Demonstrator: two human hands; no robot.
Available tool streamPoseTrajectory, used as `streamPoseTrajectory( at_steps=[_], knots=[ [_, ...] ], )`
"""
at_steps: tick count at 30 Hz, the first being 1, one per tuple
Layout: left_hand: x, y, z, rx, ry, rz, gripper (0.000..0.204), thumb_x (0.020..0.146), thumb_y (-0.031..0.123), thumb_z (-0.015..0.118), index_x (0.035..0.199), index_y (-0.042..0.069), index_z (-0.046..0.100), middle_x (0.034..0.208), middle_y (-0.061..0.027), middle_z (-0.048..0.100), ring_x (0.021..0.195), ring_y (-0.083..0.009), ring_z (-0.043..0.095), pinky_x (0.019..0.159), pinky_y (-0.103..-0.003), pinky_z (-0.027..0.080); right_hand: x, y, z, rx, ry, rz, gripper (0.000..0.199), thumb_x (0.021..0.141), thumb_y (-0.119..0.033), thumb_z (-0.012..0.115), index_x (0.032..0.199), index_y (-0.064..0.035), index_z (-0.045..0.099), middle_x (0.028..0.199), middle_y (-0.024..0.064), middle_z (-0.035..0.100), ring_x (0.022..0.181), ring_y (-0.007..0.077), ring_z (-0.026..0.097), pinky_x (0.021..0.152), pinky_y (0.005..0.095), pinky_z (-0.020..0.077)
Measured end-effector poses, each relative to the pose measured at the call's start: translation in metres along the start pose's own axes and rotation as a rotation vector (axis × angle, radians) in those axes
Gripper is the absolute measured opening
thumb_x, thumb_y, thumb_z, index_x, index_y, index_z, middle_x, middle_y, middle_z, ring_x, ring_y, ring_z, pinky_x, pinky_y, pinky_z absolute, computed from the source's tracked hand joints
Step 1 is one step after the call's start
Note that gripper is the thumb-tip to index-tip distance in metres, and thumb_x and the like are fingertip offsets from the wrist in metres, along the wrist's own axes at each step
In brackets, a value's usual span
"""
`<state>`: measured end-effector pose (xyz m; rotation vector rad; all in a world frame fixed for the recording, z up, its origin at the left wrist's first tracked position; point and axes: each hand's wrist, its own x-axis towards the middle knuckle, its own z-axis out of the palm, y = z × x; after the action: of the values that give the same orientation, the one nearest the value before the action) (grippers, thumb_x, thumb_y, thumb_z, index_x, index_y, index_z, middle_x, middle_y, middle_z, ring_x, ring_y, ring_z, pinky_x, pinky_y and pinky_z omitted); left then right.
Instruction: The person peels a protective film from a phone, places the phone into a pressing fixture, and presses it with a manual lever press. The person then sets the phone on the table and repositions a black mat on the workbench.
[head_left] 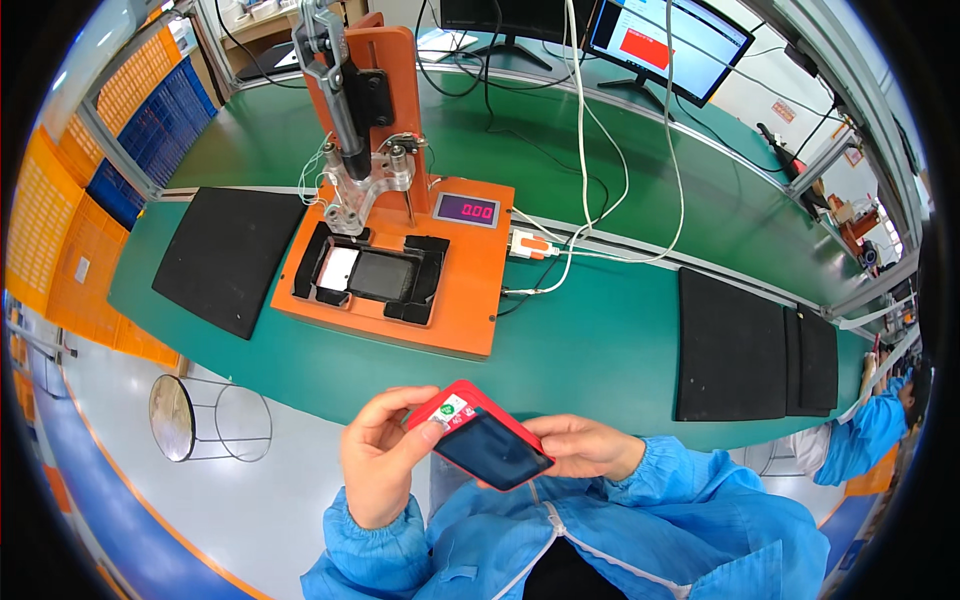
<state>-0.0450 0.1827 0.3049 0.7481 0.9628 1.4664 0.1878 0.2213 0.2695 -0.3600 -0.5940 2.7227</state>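
Green table (590, 350), curved by the lens: bears one orange fixture (468, 290) with black cradle (432, 262), metal lever clamp (350, 130), white cables (575, 250) at its right.

One red-cased device (495, 450), dark screen up, tilted: held before our body, near the table's front edge.

Grip, left hand (382, 450): closed on the device's left end, thumb by the white label (452, 408). Grip, right hand (580, 448): clamped on the right edge.

Hazards, as we judge them: a drop, should our fingertips slip on the smooth casing; a smeared screen or scuffed label, should our left thumb slide.
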Motion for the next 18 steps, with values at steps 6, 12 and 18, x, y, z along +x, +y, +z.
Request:
streamPoseTrajectory(
  at_steps=[6,12,18],
  knots=[
    [0.014,0.018,-0.018,0.112,-0.174,0.269,0.046,0.089,0.03,0.062,0.121,-0.002,0.053,0.114,-0.0109,0.057,0.103,-0.0192,0.054,0.091,-0.033,0.044,0.004,-0.02,0.025,-0.227,0.021,-0.129,0.052,0.09,-0.011,0.059,0.136,0.0055,0.039,0.136,0.0167,0.046,0.124,0.024,0.046,0.107,0.0383,0.0338],
    [0.081,0.023,-0.105,0.461,0.508,0.446,0.037,0.095,0.029,0.053,0.122,0.003,0.054,0.116,-0.0078,0.056,0.1,-0.016,0.054,0.09,-0.031,0.042,0.056,-0.089,0.049,-1.673,0.379,-0.533,0.047,0.079,-0.022,0.073,0.122,-0.0059,0.059,0.125,0.0165,0.055,0.113,0.0304,0.055,0.098,0.0374,0.0424],
    [0.117,0.0,-0.167,1.142,0.65,0.566,0.034,0.092,0.023,0.058,0.118,0.002,0.055,0.11,-0.0116,0.059,0.101,-0.0247,0.054,0.093,-0.037,0.04,0.11,-0.099,0.04,-2.014,0.397,-0.612,0.047,0.079,-0.026,0.07,0.118,-0.0029,0.06,0.122,0.0166,0.054,0.112,0.0324,0.051,0.093,0.0379,0.0444]
  ],
)
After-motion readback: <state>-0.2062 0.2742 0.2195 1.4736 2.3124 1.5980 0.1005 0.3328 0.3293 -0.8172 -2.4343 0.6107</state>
